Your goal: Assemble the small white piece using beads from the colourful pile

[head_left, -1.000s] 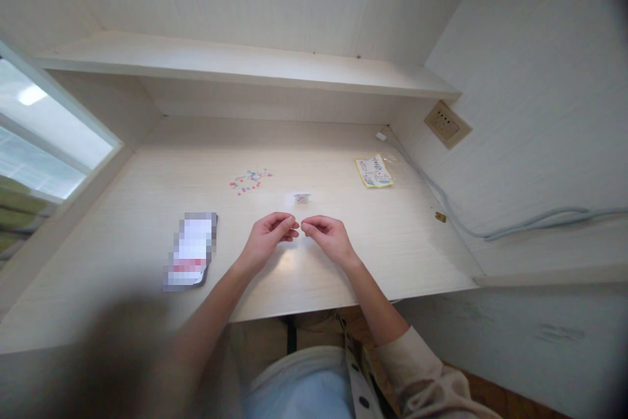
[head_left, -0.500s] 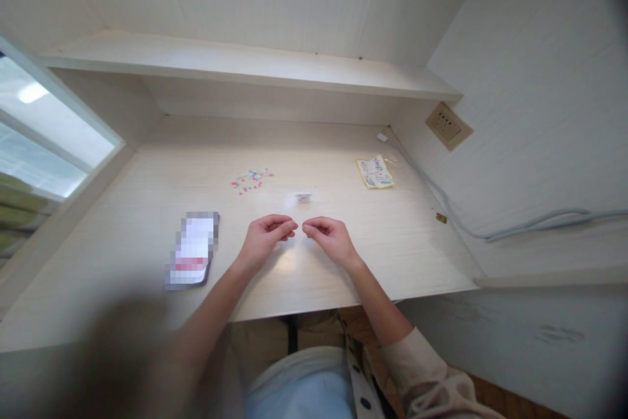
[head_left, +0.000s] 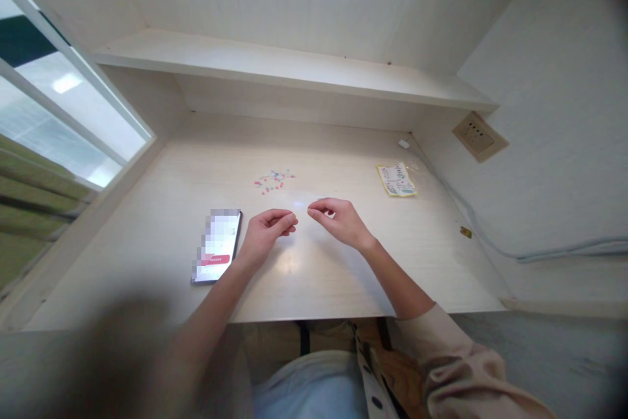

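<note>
Left hand (head_left: 262, 234) and right hand (head_left: 341, 219) are facing each other over a pale desk (head_left: 324, 288), a narrow gap separating their fingertips. Both are curling into a pinching pose, fingers bent toward thumbs; whether either is gripping anything small cannot be told from this view. Just beyond the left fingertips, a scatter of small bead-like pieces (head_left: 275, 180), pinkish-red and bluish, is lying on the desk. Near the left forearm (head_left: 216, 308), a phone (head_left: 220, 242) is showing a lit screen, partly masked by blocks; its red bar (head_left: 216, 259) is carrying pale lettering too small to read. Across the desk to the right, a yellow-edged printed sheet (head_left: 396, 180) is bearing colored marks, likewise illegible at this size. Nearer the right wall (head_left: 554, 112), a small gold-colored piece (head_left: 466, 232) is resting beside a gray cable (head_left: 554, 252), while a beige socket (head_left: 479, 136) is sitting above.
</note>
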### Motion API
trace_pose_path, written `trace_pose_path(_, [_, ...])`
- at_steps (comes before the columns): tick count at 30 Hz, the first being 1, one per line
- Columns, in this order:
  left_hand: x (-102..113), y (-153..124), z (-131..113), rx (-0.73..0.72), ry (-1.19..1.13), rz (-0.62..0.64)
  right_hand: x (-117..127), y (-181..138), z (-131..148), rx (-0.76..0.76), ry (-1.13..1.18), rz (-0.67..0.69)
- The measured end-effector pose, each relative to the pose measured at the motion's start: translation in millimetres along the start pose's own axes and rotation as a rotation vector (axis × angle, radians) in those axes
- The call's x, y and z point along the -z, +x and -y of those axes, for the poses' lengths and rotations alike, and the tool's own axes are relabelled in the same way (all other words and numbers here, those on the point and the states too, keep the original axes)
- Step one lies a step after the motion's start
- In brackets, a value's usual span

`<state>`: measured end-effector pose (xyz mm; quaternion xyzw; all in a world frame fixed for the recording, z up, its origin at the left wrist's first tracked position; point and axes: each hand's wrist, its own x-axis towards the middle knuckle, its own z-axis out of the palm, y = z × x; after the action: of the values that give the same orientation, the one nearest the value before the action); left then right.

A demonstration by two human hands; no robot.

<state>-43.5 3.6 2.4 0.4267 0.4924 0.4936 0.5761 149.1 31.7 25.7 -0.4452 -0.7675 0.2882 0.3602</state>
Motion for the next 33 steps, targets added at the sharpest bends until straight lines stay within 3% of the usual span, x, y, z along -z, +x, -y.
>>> trace_pose_path(6, [32.8, 2.3, -14.1, -0.03, -0.006, -0.107, -27.2, 57.3, -2.1, 0.1, -0.265, 0.168])
trace_pose_path(15, [67.6, 1.9, -18.4, -0.016, 0.014, -0.189, -55.6, 135.2, -30.4, -0.029, -0.721, 0.336])
trace_pose_path(20, [73.7, 5.5, -13.7, -0.006, 0.004, -0.198, -64.3, 147.3, -35.2, -0.04, -0.821, 0.424])
trace_pose_path(33, [70.7, 8.0, -12.5, 0.002, 0.003, -0.18, -64.9, 145.4, -34.8, -0.032, -0.889, 0.415])
